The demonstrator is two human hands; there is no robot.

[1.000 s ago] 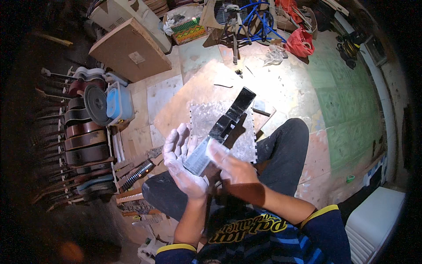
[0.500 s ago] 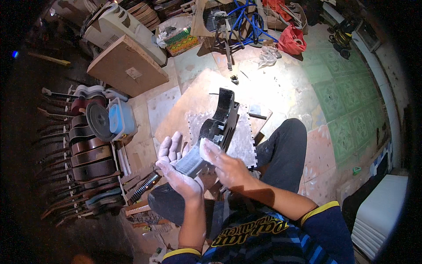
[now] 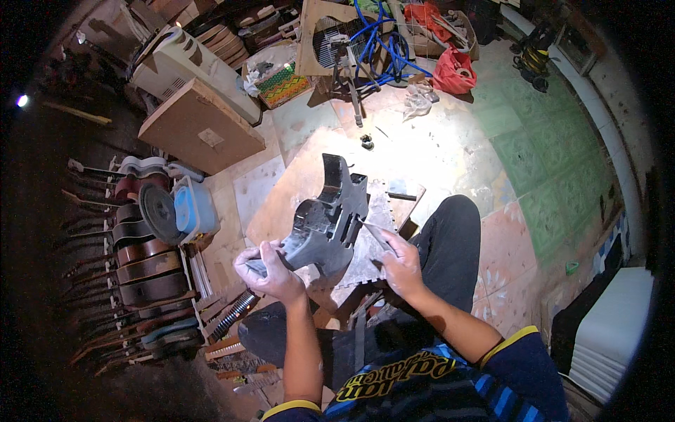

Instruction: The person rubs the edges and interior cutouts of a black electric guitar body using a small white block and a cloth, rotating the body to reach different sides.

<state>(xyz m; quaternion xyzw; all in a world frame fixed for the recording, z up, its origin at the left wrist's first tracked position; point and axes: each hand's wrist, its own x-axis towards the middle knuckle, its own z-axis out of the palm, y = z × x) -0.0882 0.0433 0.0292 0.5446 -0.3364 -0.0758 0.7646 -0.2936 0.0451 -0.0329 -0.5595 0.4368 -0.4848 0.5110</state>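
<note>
A black electric guitar body (image 3: 309, 243), matte with grey dust, tilts over my lap with its cut-out horns pointing away and its pickup cavities to the right. My left hand (image 3: 271, 274), whitened with dust, is closed around its near left end, the thumb on top. At the body's right side my right hand (image 3: 402, 266) pinches a thin flat grey piece of sandpaper (image 3: 378, 236), its tip close to the body's cavity edge. Whether that tip touches is hard to tell. Beneath the body lies a grey mat (image 3: 376, 262) with a toothed edge.
Several guitars hang on a rack (image 3: 144, 274) at the left, beside a clear tub (image 3: 205, 211) with a blue container. A brown box (image 3: 200, 130), a blue hose (image 3: 385, 43) and a red bag (image 3: 453, 72) stand farther off. White stacked panels (image 3: 612, 330) lean at right.
The guitar body has turned, showing its broad face. My left hand has closed around its end from an open palm. My right hand moved right, off the near edge to the cavity side.
</note>
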